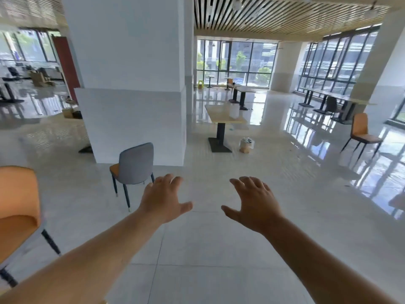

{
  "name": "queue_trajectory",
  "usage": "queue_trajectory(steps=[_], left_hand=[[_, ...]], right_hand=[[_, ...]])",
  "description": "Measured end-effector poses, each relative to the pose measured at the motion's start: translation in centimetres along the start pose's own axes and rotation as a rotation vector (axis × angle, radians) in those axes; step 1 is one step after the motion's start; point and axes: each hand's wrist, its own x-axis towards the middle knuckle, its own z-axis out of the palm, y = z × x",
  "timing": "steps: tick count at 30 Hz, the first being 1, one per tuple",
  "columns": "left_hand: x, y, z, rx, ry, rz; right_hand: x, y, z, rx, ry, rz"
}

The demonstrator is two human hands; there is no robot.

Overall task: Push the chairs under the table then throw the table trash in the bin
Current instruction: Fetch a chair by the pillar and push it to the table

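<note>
Both my arms reach forward over the white tiled floor. My left hand (164, 198) and my right hand (254, 202) are open, palms down, fingers spread, holding nothing. A grey-backed chair with an orange seat (134, 165) stands just beyond my left hand, in front of the white pillar. An orange chair (17, 207) is close at my left edge. Farther ahead stands a light wooden table (219, 116) on a black pedestal, with a white container (234, 110) on its top. A bag of trash (246, 145) sits on the floor beside the table's base.
A wide white pillar (131, 84) blocks the left centre. An orange chair (361, 133) stands alone at the right. More tables (242, 91) and dark chairs (331, 106) line the windows at the back. Glossy floor spreads between me and the table.
</note>
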Motion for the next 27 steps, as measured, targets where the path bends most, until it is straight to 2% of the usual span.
queue_trajectory(steps=[9,14,22,27], left_hand=[[16.6,-9.6,5.3,0.055,0.035,-0.259],[27.9,-15.5,9.8,0.018,0.003,-0.341],[45.1,-23.4,12.8,0.049,-0.02,-0.427],[54.6,-28.8,17.4,0.111,-0.037,-0.501]], right_hand=[[24.9,1.6,9.0,0.054,-0.004,-0.243],[38.8,2.8,13.9,0.05,-0.037,-0.285],[59.9,6.4,18.1,0.042,-0.009,-0.373],[73.9,6.3,24.9,0.082,-0.032,-0.456]])
